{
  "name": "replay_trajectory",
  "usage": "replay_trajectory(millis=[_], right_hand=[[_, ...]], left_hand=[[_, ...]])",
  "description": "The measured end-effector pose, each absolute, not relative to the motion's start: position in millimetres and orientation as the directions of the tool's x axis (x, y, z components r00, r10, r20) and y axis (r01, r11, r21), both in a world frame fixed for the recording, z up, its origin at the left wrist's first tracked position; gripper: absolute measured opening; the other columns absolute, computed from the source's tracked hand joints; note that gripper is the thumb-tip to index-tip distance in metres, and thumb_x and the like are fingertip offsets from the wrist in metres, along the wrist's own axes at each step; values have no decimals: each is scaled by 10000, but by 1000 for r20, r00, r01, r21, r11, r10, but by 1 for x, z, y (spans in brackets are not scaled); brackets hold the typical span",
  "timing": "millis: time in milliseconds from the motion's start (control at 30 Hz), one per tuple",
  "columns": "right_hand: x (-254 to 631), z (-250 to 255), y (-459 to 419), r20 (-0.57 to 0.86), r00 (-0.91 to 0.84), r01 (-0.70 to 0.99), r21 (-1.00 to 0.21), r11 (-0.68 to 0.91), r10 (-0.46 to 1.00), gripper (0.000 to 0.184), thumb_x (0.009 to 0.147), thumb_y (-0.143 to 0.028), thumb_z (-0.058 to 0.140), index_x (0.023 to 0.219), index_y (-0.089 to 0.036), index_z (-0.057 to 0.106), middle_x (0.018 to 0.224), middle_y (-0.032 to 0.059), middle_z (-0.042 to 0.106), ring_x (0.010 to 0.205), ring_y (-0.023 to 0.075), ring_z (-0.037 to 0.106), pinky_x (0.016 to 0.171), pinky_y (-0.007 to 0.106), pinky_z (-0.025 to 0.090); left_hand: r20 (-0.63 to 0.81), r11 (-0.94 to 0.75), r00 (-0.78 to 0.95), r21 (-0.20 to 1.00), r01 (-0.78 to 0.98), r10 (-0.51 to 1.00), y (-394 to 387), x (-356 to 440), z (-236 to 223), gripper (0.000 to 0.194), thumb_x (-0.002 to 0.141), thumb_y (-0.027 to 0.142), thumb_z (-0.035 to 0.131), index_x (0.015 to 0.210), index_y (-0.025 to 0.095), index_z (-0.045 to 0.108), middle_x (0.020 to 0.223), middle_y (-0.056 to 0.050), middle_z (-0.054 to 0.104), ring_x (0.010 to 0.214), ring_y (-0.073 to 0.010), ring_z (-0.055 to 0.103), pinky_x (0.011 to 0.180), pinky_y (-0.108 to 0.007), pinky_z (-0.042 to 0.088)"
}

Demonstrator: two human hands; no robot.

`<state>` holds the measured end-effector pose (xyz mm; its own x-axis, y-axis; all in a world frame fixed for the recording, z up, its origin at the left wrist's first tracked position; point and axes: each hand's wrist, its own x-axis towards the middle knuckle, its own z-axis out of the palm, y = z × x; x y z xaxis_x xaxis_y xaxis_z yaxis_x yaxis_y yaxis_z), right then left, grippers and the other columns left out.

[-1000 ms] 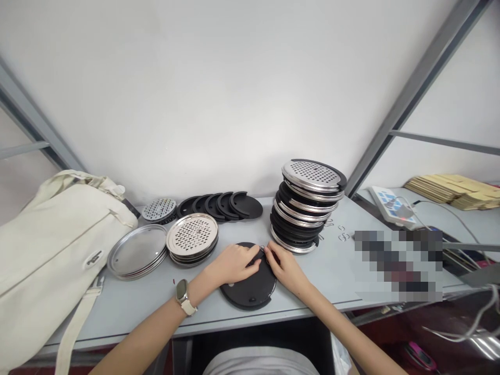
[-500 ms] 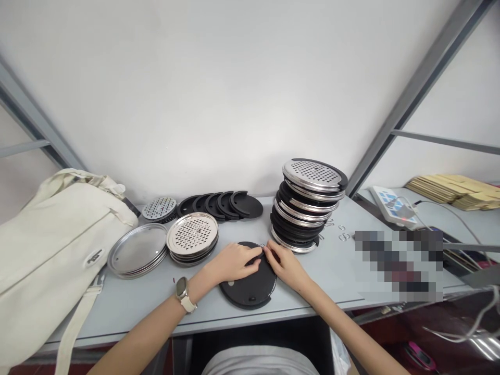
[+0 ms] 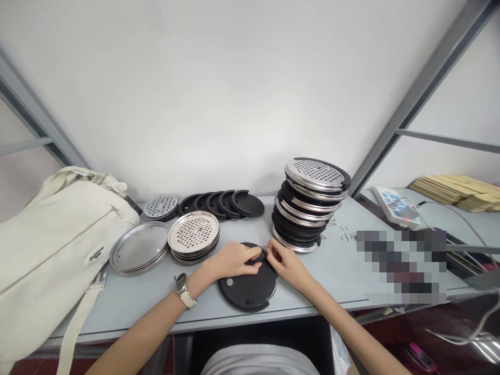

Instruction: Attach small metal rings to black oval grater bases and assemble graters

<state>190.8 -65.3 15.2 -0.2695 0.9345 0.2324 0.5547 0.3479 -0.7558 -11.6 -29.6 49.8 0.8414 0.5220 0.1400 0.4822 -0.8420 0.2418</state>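
Note:
A round black disc (image 3: 250, 289) lies flat on the table at the front, with a pale dot and a small slot on its face. Over its far left part rests my left hand (image 3: 234, 260), its fingers curled onto the disc near the far edge. My right hand (image 3: 284, 262) pinches a small wire ring (image 3: 264, 248) at the disc's far right edge. The fingertips of both hands almost meet there, and how the ring sits against the disc is partly hidden. Several similar loose wire rings (image 3: 346, 237) lie off to the right.
A tall stack of metal and black discs (image 3: 308, 213) stands behind my right hand. To the left are perforated plates (image 3: 193, 233), plain metal plates (image 3: 139, 247) and fanned black discs (image 3: 248, 204). A cream bag (image 3: 58, 250) fills the left end; cardboard (image 3: 457, 191) lies far right.
My left hand has shifted slightly on the disc, and its index finger and thumb have moved a little. The ring shows more clearly by my right fingertips. The view has moved slightly.

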Motion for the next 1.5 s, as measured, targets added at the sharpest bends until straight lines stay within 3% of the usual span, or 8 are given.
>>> replay_trajectory(millis=[267, 600, 1133, 1500], right_hand=[[194, 17, -67, 185, -359, 536, -762, 364, 915, 269, 965, -321, 376, 718, -216, 354, 579, -71, 328, 539, 110, 319, 527, 245, 258], [194, 14, -65, 206, -317, 530, -771, 353, 926, 305, 976, -348, 380, 704, -214, 351, 583, -66, 337, 552, 112, 341, 532, 242, 271], [195, 17, -65, 227, -368, 572, -709, 412, 902, 302, 970, -270, 364, 681, -218, 294, 578, -66, 315, 542, 112, 323, 536, 250, 259], [195, 16, -65, 274, -366, 604, -658, 451, 890, 283, 992, -280, 329, 719, -222, 372, 626, -36, 413, 582, 140, 439, 581, 271, 327]], left_hand=[[153, -858, 848, 177, 482, 508, -32, -11, 49, 140, 884, 340, 518, 834, 210, 498, 659, 39, 596, 566, -129, 552, 520, -275, 238], [156, -862, 848, 100, 497, 507, -33, -9, 48, 170, 920, 355, 467, 857, 205, 514, 679, 12, 635, 585, -150, 592, 524, -276, 249], [151, -838, 825, 60, 542, 545, -35, -6, 46, 212, 925, 375, 454, 803, 206, 497, 670, 17, 632, 600, -153, 600, 534, -280, 269], [150, -833, 820, 67, 549, 552, -36, -6, 46, 221, 924, 384, 449, 809, 203, 501, 646, 14, 616, 591, -158, 598, 530, -280, 277]])
